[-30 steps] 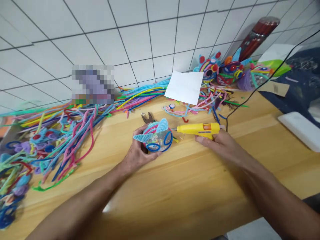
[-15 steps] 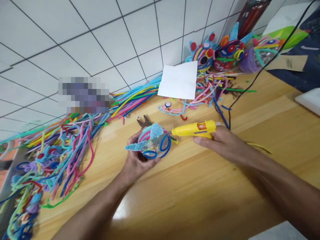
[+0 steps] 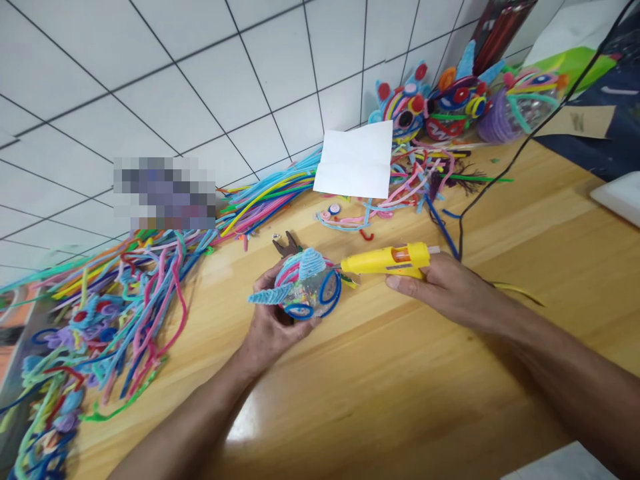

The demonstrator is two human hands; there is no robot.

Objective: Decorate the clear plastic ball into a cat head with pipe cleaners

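My left hand (image 3: pixel 275 323) is closed around a clear round ornament (image 3: pixel 313 291) trimmed with pipe cleaners. Light blue coiled horns stick out from its top and side, with pink strands between them and dark blue loops on its face. A yellow glue gun (image 3: pixel 385 260) is gripped in my right hand (image 3: pixel 440 280), its metal nozzle at the ornament's upper right edge. Whether the tip touches cannot be made out. Just behind the ornament lie brown-handled pliers (image 3: pixel 287 245), partly hidden.
Bundles of colourful pipe cleaners (image 3: pixel 160 287) spread along the wall and left side. A white paper sheet (image 3: pixel 354 160) lies at the back. Several decorated figures (image 3: pixel 455 107) stand back right, near a hanging black cord (image 3: pixel 520 150).
Almost nothing differs. The view has shifted slightly; both hands keep the same hold, and the glue gun's nozzle stays at the ornament's upper right edge.
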